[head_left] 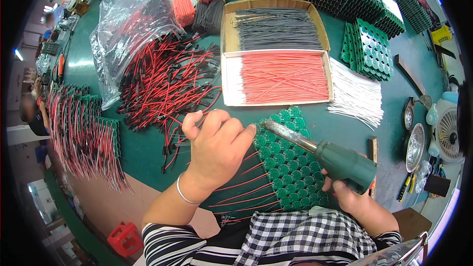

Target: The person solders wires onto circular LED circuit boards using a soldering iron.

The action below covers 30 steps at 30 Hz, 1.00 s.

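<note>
Closed in a pinch, my left hand (217, 143) has its fingertips at the top left corner of a green circuit board panel (295, 172) made of several round boards. Thin wires (180, 142) stick out beside that hand; the wire in the pinch is mostly hidden by the fingers. My right hand (350, 198) grips a dark green soldering gun (347, 165), partly hidden behind its body. The gun's metal tip points left and meets the panel's corner close to my left fingertips. Red wires (242, 196) run leftward from the panel's left edge.
Behind the panel, an open cardboard box (227, 81) holds black and red wires. White wires (355, 93) lie right of it, a heap of red-black connector leads (165, 83) left. Wired boards (84, 133) hang over the left edge. A fan (447, 133) and metal bowl (415, 147) stand right.
</note>
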Motion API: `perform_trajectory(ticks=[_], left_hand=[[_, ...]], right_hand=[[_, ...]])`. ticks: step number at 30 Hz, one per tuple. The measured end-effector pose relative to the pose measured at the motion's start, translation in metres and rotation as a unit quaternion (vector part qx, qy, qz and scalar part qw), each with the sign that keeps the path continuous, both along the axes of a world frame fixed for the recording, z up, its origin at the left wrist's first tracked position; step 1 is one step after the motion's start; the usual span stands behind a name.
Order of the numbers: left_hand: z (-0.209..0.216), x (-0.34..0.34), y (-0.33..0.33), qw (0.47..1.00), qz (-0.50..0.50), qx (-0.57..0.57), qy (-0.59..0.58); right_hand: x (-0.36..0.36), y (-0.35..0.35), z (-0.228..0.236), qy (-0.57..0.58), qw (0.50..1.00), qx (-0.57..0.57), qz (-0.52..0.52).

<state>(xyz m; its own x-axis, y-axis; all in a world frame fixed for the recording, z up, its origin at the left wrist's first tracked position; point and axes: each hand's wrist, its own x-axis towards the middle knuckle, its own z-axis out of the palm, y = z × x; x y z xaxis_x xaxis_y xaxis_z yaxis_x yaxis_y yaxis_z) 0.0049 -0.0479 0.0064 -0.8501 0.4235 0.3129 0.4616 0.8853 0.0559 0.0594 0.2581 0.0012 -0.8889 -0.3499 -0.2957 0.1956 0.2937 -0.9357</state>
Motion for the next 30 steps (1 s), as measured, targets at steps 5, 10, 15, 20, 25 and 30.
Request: perform_trajectory(ticks=[5,10,15,20,25,30], left_hand=[[0.000,0.002,0.000,1.000,0.000,0.001,0.001],[0.002,0.000,0.000,1.000,0.002,-0.001,0.000],[0.003,0.000,-0.001,1.000,-0.001,-0.003,-0.005],[0.003,0.001,-0.001,1.000,0.000,-0.008,-0.003],[0.004,0.001,0.000,1.000,-0.001,-0.014,0.001],[0.004,0.002,-0.002,1.000,0.001,-0.020,0.003]], right_hand=[[0.001,-0.002,0.001,-0.026,0.999,0.003,-0.022],[0.003,-0.002,-0.001,-0.025,0.999,0.008,-0.021],[0.000,-0.002,0.003,0.044,0.998,0.045,0.022],[-0.001,-0.004,0.006,0.007,0.995,-0.064,-0.082],[0.001,-0.007,0.009,-0.002,0.994,-0.083,-0.068],[-0.002,-0.003,0.005,0.028,0.998,-0.062,-0.006]])
